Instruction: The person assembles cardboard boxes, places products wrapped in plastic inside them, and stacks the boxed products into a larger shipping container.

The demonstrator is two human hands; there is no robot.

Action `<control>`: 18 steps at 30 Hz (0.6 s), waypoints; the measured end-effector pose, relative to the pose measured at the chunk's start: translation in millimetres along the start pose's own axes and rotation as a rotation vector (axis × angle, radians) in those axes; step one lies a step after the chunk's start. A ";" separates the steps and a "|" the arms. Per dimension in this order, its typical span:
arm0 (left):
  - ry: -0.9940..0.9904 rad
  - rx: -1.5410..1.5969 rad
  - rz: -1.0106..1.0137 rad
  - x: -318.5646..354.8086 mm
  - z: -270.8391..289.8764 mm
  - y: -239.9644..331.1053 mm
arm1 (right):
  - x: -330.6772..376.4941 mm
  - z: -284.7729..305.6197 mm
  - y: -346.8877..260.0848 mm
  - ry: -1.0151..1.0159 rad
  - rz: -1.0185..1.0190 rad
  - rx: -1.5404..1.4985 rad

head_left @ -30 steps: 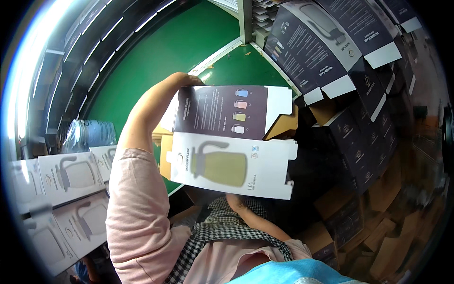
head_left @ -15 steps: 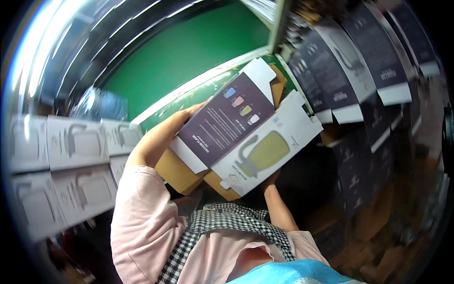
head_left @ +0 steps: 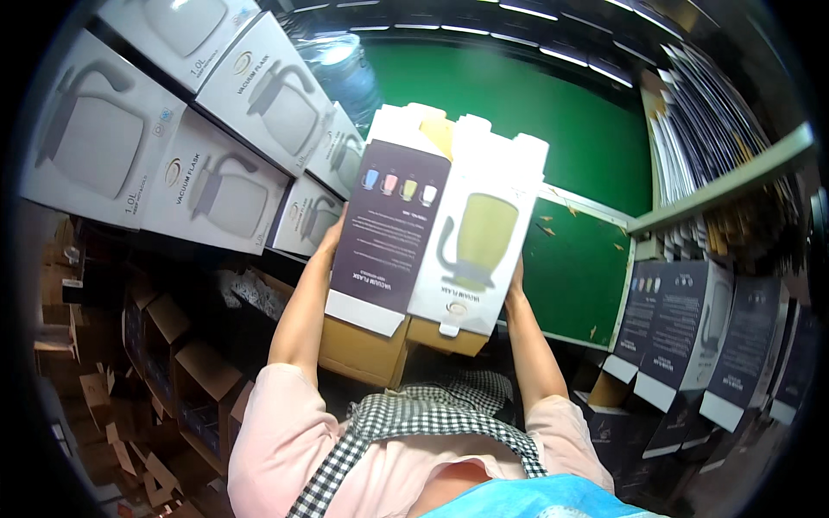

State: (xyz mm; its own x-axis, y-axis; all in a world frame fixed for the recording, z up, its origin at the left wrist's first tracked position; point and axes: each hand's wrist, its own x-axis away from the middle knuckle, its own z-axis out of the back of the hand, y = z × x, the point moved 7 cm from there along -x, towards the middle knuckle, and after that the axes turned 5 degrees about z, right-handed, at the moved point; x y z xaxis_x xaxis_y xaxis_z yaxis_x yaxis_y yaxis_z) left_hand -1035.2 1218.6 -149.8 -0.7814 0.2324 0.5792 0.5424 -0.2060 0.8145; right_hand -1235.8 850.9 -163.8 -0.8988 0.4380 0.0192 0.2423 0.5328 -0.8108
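Between my two hands is an open printed carton, with a dark purple panel beside a white one that pictures a green flask. White flaps stand out at its top and at its lower edge. Brown cardboard shows below the carton and at its top; how the two fit together is hidden. My left hand grips the carton's left side, thumb side in sight. At the right edge, my right hand holds it, most of its fingers hidden behind the white panel.
White flask boxes are stacked at the left, near a clear plastic-wrapped bundle. A green bench with a pale rim lies ahead. Flat cartons fill a rack at right, with dark cartons below. Brown boxes stand lower left.
My view has swung left, bringing the white boxes closer. The carton, tilted before, is now nearly upright in view, still between both hands. More of my right forearm shows.
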 end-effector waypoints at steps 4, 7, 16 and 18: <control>0.163 -0.044 -0.065 22.3 38.6 12.0 | -35.3 -32.8 18.9 0.072 -0.155 0.047; 0.352 -0.140 -0.116 48.2 46.9 17.0 | -41.2 -37.7 30.7 0.005 -0.131 -0.036; 0.603 -1.048 -0.612 142.2 -32.6 109.0 | -18.7 -77.3 56.5 0.074 -0.244 -0.355; 0.782 -1.213 -0.652 132.8 -49.5 110.6 | -17.6 -63.5 72.3 0.107 -0.190 -0.248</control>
State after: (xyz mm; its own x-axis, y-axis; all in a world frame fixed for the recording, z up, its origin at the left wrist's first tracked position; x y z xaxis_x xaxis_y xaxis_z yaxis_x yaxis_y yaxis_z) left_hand -1094.3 1179.6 15.4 -0.9392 0.1332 -0.3164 -0.1952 -0.9654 0.1730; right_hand -1179.3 927.7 -185.6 -0.8961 0.3805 0.2287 0.1672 0.7666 -0.6200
